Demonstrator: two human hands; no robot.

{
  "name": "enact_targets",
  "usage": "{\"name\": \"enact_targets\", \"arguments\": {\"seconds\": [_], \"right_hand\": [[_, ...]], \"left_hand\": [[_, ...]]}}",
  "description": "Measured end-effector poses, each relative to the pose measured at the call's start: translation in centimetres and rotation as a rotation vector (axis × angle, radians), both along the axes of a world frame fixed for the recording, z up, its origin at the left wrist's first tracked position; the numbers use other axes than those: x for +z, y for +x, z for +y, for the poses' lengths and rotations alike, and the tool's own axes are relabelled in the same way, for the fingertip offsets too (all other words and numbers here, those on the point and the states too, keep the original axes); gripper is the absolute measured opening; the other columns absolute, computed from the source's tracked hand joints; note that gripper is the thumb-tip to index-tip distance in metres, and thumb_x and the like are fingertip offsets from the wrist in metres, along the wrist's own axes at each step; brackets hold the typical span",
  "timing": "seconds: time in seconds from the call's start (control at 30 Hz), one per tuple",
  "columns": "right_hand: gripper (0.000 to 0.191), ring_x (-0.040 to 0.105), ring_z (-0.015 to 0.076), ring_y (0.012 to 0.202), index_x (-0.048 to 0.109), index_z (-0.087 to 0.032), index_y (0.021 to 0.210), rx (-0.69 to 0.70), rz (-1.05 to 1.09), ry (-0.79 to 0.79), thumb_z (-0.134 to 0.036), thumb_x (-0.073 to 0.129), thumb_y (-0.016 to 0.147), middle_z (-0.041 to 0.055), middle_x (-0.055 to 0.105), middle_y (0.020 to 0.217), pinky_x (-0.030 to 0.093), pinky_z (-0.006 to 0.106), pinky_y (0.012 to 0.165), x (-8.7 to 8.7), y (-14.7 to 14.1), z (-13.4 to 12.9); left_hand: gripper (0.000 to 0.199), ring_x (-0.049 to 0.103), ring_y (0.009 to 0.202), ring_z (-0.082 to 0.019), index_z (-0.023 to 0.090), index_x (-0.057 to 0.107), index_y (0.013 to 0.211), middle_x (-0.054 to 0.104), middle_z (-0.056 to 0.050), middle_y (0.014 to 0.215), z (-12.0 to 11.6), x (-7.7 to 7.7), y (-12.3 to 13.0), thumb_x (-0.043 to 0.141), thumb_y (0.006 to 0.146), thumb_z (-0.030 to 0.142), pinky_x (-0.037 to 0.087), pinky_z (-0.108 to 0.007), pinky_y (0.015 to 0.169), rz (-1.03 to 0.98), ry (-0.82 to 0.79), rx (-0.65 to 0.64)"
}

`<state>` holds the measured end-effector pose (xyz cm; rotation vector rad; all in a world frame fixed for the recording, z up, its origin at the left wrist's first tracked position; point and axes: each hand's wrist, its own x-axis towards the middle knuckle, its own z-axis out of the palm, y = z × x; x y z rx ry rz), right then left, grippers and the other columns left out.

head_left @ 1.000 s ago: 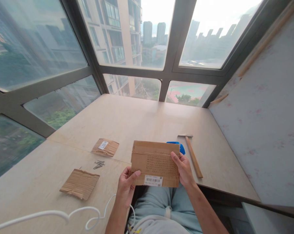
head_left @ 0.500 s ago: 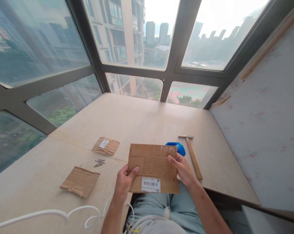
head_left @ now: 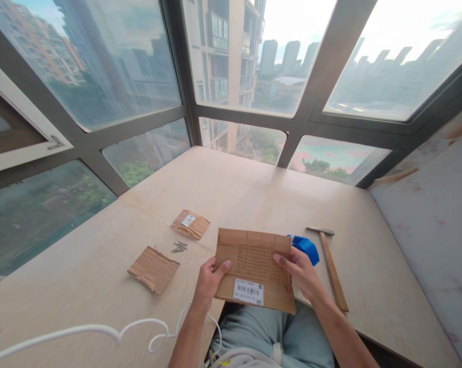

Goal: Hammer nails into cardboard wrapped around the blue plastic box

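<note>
Between my two hands is a brown cardboard sheet [head_left: 254, 243], held up over my lap and tilted toward me. Rows of small holes fill its middle, and a white barcode label is stuck near its lower edge. My left hand [head_left: 210, 281] pinches the left edge, thumb on the front face. At the right edge my right hand [head_left: 298, 268] grips it the same way; the fingers behind the sheet are hidden. A blue object [head_left: 305, 249], partly covered by the sheet and my right hand, lies behind them. A hammer [head_left: 332, 271] with a wooden handle rests to the right.
On the left of the pale wooden surface [head_left: 231, 179] lie a torn cardboard piece [head_left: 153, 269], a smaller labelled cardboard piece [head_left: 196, 227] and several nails [head_left: 179, 247]. A white cable [head_left: 81, 329] runs across the front left. Windows and a papered wall [head_left: 426, 225] enclose the surface.
The view has turned to the left, so everything sits further right in the picture. Both hands still hold the cardboard sheet, which is tilted slightly more, its right side lower.
</note>
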<state>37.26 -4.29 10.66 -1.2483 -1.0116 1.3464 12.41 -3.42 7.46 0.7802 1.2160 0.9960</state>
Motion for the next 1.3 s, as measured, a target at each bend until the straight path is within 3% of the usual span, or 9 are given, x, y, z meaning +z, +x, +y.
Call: {"name": "enact_targets", "arguments": {"seconds": [0.17,0.27,0.33,0.57,0.8,0.9,1.03,1.13,1.3], "right_hand": [[0.044,0.068,0.0276,0.093,0.069,-0.016,0.102,-0.136,0.197,0.016,-0.040,0.081,0.068,0.0119,0.073,0.102,0.054,0.039,0.081,-0.4,-2.1,5.2],[0.031,0.068,0.0232,0.090,0.066,-0.017,0.101,-0.272,0.377,-0.039,-0.028,0.076,0.073,0.0088,0.073,0.100,0.057,0.034,0.076,-1.1,-4.2,9.3],[0.019,0.068,0.0202,0.087,0.064,-0.017,0.098,-0.309,0.455,-0.123,-0.018,0.065,0.080,0.0075,0.072,0.097,0.058,0.032,0.076,-1.8,-6.0,11.9],[0.015,0.067,0.0186,0.086,0.057,-0.019,0.097,-0.304,0.358,-0.279,-0.017,0.048,0.086,0.0071,0.069,0.088,0.057,0.033,0.075,-5.6,-10.7,17.3],[0.021,0.064,0.0234,0.097,0.061,-0.022,0.096,-0.165,0.093,-0.319,-0.029,0.060,0.076,0.0100,0.067,0.104,0.053,0.038,0.079,-7.9,-10.1,15.5],[0.024,0.058,0.0246,0.110,0.060,-0.024,0.096,-0.125,0.013,-0.271,-0.032,0.062,0.073,0.0097,0.063,0.119,0.051,0.036,0.084,-7.2,-9.6,13.5],[0.039,0.055,0.0237,0.118,0.058,-0.023,0.107,-0.009,0.021,-0.209,-0.036,0.066,0.071,0.0099,0.059,0.126,0.049,0.033,0.090,-5.2,-11.1,10.7],[0.043,0.060,0.0237,0.111,0.058,-0.021,0.111,0.150,0.069,-0.201,-0.039,0.069,0.072,0.0102,0.064,0.118,0.050,0.035,0.088,-4.5,-14.6,8.5],[0.059,0.064,0.0253,0.100,0.053,-0.017,0.126,0.503,-0.132,-0.189,-0.047,0.066,0.077,0.0141,0.063,0.115,0.052,0.037,0.080,-5.6,-21.6,5.4]], "left_hand": [[0.037,0.067,0.087,-0.021,0.013,0.060,0.097,0.069,-0.011,0.097,3.1,-1.6,-2.7,0.074,0.074,0.038,0.055,-0.032,0.075,-0.220,-0.011,0.342],[0.025,0.065,0.095,-0.017,0.015,0.056,0.100,0.065,-0.010,0.104,5.7,-3.5,-4.8,0.067,0.078,0.024,0.053,-0.029,0.079,-0.142,-0.019,0.681],[0.024,0.064,0.095,-0.016,0.017,0.054,0.099,0.063,-0.009,0.103,7.6,-4.5,-5.8,0.064,0.077,0.019,0.052,-0.027,0.078,-0.063,-0.069,0.796],[0.021,0.064,0.079,-0.018,0.014,0.055,0.079,0.061,-0.006,0.079,13.2,-5.3,-6.6,0.067,0.071,0.028,0.048,-0.026,0.060,0.096,-0.163,0.754],[0.028,0.059,0.061,-0.017,0.012,0.055,0.081,0.064,-0.008,0.073,15.5,-4.8,-6.6,0.073,0.061,0.021,0.039,-0.023,0.049,0.250,-0.106,0.741],[0.024,0.056,0.058,-0.011,0.012,0.056,0.084,0.066,-0.008,0.080,14.7,-3.7,-6.8,0.069,0.064,0.017,0.038,-0.020,0.049,0.237,-0.010,0.723],[0.037,0.048,0.050,-0.007,0.014,0.058,0.093,0.065,-0.002,0.076,10.5,-1.9,-8.6,0.073,0.062,0.027,0.030,-0.016,0.043,0.174,0.163,0.572],[0.056,0.046,0.048,-0.006,0.014,0.057,0.104,0.065,-0.001,0.075,6.0,-1.2,-10.5,0.078,0.058,0.038,0.029,-0.016,0.041,0.114,0.192,0.455],[0.069,0.050,0.052,-0.007,0.011,0.059,0.111,0.069,-0.007,0.084,-0.2,-1.5,-12.9,0.083,0.054,0.041,0.031,-0.015,0.042,0.191,0.111,0.482]]}}
